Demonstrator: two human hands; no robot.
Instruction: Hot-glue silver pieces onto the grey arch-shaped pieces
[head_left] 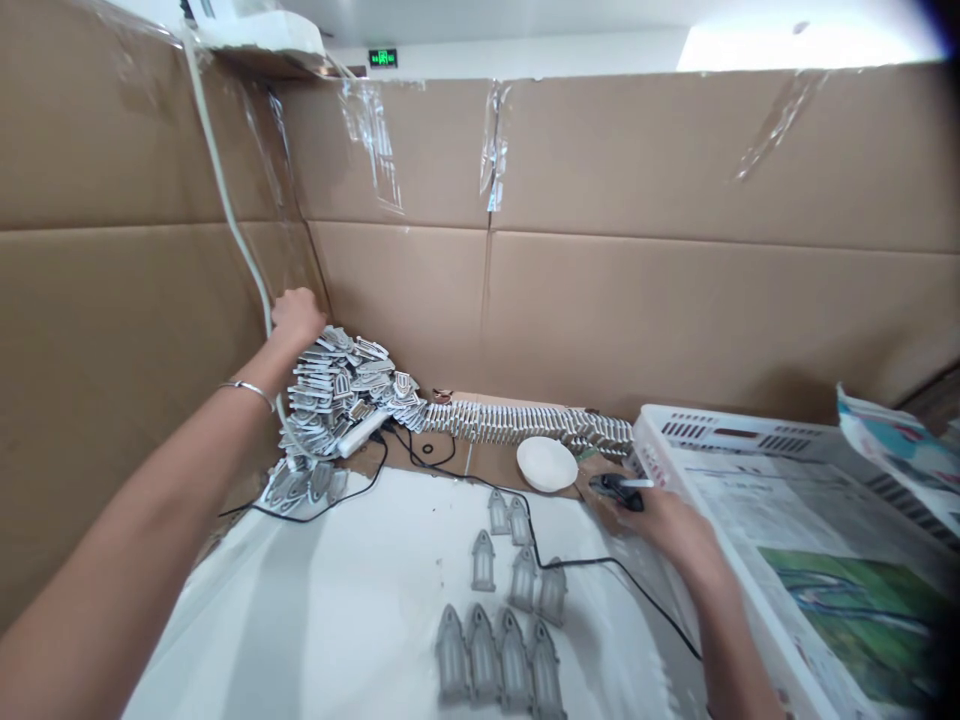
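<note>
My left hand [298, 314] reaches to the top of a heap of grey-white flat parts [341, 385] in the far left corner; its fingers are bent and whatever they may hold is hidden. At the right, my right hand [652, 512] is closed round a black tool with a white tip [619, 490], beside a white bowl [547, 464]. Several grey translucent arch-shaped pieces [483, 562] lie on the white sheet [360, 590] between my arms. A long row of thin parts [525, 422] stands along the back cardboard wall.
Cardboard walls [637, 180] enclose the back and left. A white plastic basket [739, 433] lined with newspaper stands at the right. A black cable [592, 562] crosses the sheet, and a white cable [225, 195] hangs at the left.
</note>
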